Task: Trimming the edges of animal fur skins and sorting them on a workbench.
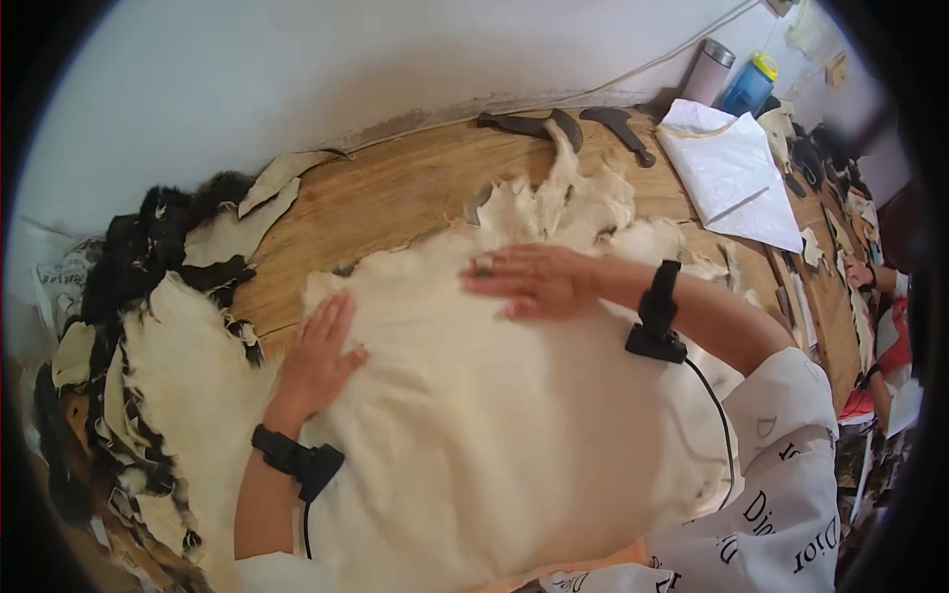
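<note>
A large cream hide (474, 415) with ragged edges covers the middle of the wooden table. My left hand (324, 351) lies on the hide’s left part, palm down, fingers outstretched and slightly apart. Higher up and to the right, my right hand (524, 282) is on or just over the hide’s upper part, palm down, fingers extended and a little blurred. Both wrists wear black strapped devices with cables. At the hide’s upper edge, ragged pale strips (583, 203) stick out over the wood.
Black-and-white fur pieces (138, 296) pile along the left. Two dark metal blades (623, 133), a white package (722, 173), a metal flask (707, 74) and a blue bottle (748, 87) sit at the back. Another person's hand (858, 272) and more scraps show at the right.
</note>
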`<state>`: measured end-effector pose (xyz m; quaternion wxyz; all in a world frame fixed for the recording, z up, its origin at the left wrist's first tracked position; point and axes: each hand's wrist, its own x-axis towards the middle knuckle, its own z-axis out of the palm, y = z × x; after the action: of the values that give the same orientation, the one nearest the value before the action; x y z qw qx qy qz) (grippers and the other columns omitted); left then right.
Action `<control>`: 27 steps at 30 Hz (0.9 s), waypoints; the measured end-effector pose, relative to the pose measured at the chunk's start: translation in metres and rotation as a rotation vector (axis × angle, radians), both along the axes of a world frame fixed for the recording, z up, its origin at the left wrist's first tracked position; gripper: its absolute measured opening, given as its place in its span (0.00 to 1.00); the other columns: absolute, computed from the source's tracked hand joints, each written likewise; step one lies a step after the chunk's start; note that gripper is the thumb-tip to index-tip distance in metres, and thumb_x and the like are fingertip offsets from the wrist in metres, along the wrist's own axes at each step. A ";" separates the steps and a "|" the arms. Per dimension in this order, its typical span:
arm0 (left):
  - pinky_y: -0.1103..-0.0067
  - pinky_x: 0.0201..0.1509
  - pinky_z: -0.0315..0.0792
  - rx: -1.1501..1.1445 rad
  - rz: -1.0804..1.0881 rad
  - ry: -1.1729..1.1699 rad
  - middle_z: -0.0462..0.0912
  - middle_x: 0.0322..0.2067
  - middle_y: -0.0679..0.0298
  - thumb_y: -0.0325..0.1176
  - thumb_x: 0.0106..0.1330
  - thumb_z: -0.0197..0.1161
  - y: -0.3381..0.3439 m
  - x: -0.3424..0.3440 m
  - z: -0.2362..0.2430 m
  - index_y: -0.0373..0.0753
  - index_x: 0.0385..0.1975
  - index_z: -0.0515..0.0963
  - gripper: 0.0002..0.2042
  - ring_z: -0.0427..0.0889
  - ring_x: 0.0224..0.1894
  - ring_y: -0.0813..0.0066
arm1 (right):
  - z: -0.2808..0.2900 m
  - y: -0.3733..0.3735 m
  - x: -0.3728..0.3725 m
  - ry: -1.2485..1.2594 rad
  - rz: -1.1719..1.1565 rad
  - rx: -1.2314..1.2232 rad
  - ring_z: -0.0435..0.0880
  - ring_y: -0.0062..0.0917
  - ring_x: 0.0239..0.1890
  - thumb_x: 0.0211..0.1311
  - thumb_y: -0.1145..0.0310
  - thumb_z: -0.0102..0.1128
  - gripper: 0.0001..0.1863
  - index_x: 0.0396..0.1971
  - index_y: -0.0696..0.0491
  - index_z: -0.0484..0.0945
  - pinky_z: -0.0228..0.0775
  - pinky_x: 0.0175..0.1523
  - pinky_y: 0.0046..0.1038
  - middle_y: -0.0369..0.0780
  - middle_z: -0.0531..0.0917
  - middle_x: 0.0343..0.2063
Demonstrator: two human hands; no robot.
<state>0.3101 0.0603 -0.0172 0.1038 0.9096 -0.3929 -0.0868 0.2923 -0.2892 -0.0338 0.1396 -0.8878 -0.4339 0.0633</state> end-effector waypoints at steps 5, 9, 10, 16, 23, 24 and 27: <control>0.67 0.65 0.42 -0.009 0.066 0.035 0.51 0.61 0.55 0.36 0.60 0.49 -0.012 0.014 -0.002 0.38 0.60 0.51 0.28 0.47 0.65 0.60 | 0.003 -0.021 0.037 -0.048 -0.023 -0.015 0.47 0.34 0.65 0.66 0.55 0.28 0.25 0.61 0.48 0.53 0.38 0.66 0.34 0.37 0.53 0.62; 0.65 0.64 0.41 -0.050 0.119 0.007 0.51 0.62 0.61 0.40 0.61 0.48 -0.004 0.020 -0.023 0.39 0.60 0.53 0.28 0.47 0.65 0.65 | 0.001 -0.018 0.051 -0.235 -0.261 -0.227 0.48 0.34 0.65 0.65 0.52 0.31 0.27 0.60 0.50 0.54 0.39 0.66 0.35 0.40 0.54 0.62; 0.65 0.65 0.41 -0.022 0.146 -0.015 0.52 0.62 0.61 0.40 0.61 0.47 0.003 0.022 -0.026 0.39 0.60 0.53 0.27 0.47 0.65 0.65 | 0.009 -0.015 0.047 -0.282 -0.383 -0.274 0.49 0.35 0.64 0.64 0.51 0.34 0.29 0.59 0.52 0.54 0.40 0.65 0.33 0.42 0.55 0.61; 0.69 0.64 0.43 -0.099 0.112 -0.028 0.55 0.61 0.60 0.36 0.62 0.45 0.010 0.025 -0.020 0.39 0.59 0.55 0.24 0.50 0.64 0.63 | 0.031 -0.019 -0.105 0.172 -0.092 0.185 0.53 0.40 0.62 0.63 0.52 0.38 0.30 0.60 0.55 0.52 0.45 0.65 0.35 0.48 0.58 0.58; 0.72 0.63 0.50 -0.227 0.087 -0.047 0.63 0.57 0.57 0.32 0.63 0.43 0.008 0.026 -0.013 0.37 0.54 0.64 0.19 0.58 0.60 0.61 | 0.006 -0.122 -0.094 0.015 -0.727 -0.192 0.44 0.34 0.66 0.62 0.47 0.30 0.31 0.62 0.48 0.50 0.35 0.66 0.39 0.40 0.51 0.63; 0.72 0.63 0.50 -0.246 0.090 -0.027 0.63 0.56 0.57 0.32 0.63 0.43 0.010 0.025 -0.014 0.37 0.53 0.65 0.18 0.58 0.60 0.60 | 0.009 -0.130 -0.083 0.022 -0.810 -0.260 0.44 0.34 0.66 0.62 0.48 0.31 0.31 0.62 0.48 0.49 0.35 0.66 0.39 0.40 0.51 0.63; 0.72 0.63 0.50 -0.267 0.095 -0.008 0.64 0.55 0.56 0.31 0.63 0.43 0.017 0.026 -0.018 0.36 0.53 0.65 0.18 0.59 0.60 0.60 | 0.010 -0.145 -0.056 0.002 -1.125 -0.316 0.51 0.36 0.63 0.61 0.52 0.36 0.28 0.58 0.50 0.58 0.46 0.63 0.38 0.43 0.57 0.60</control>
<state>0.3361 0.0769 -0.0351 0.2262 0.9057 -0.3577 -0.0249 0.2361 -0.4340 -0.0242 0.0180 -0.9917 0.1192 0.0444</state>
